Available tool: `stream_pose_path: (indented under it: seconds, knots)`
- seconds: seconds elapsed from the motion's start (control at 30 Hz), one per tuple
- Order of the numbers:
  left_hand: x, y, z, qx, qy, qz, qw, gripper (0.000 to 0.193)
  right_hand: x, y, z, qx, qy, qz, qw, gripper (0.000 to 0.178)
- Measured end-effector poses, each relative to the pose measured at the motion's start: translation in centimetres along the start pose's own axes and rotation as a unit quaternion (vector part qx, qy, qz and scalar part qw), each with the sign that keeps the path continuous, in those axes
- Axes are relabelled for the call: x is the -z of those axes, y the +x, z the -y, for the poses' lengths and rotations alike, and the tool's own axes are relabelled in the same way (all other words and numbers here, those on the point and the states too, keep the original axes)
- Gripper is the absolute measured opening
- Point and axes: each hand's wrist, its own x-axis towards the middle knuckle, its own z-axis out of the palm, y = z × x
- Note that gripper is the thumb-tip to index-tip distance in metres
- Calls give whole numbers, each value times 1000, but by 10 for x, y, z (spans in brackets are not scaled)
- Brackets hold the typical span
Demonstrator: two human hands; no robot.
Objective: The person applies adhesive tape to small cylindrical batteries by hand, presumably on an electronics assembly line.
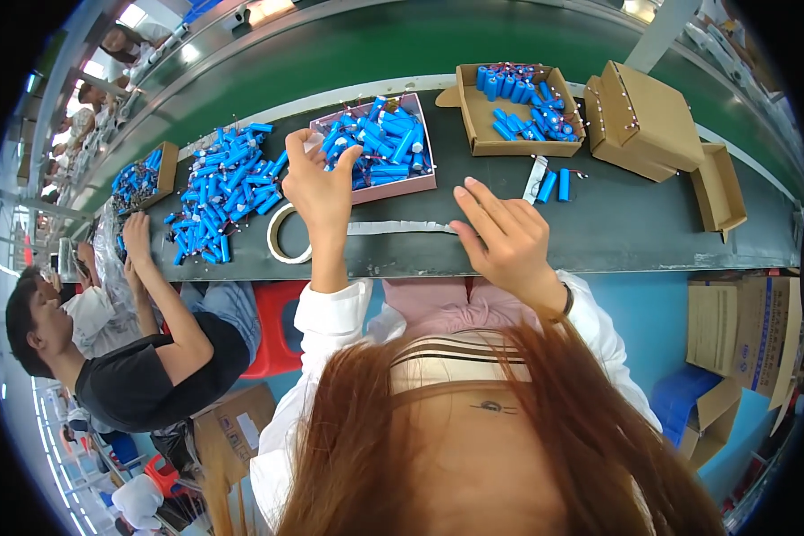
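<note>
1. Left hand [320,192] is up in front of the pinkish box [390,189], fingers curled over, thumb sticking out away from them. There's a pale bit near the fingertips, but I can't tell if it's actually being held.
2. Right hand [506,234] is low over the table [598,234], fingers loosely spread, gap between thumb and index. Thumb is right by the end of the white strip [397,227]; can't tell if it's touching.
3. That strip runs along the table between the hands, with the white tape roll [275,239] at its left end.
4. Blue cylinders are everywhere: the pinkish box is full of them, a big loose pile [226,192] sits left of it, and more are in the open cardboard box [473,134].
5. Another 2 blue cylinders [555,186] lie side by side past the right hand, next to a short pale strip [535,179].
6. Co-worker in a black top [138,389] sits off to the left, 1 hand [137,239] near the pile.
</note>
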Motion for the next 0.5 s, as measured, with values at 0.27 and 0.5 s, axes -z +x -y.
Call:
stream_pose_path:
  seconds: [0.27, 0.5]
  knots:
    - [7, -41, -26, 32, -423, 163, 891, 9, 15, 3, 5, -107, 173, -15, 979, 22]
    - [8, -75, -61, 87, -462, 304, 829, 17, 29, 20, -3, -225, 366, 5, 903, 21]
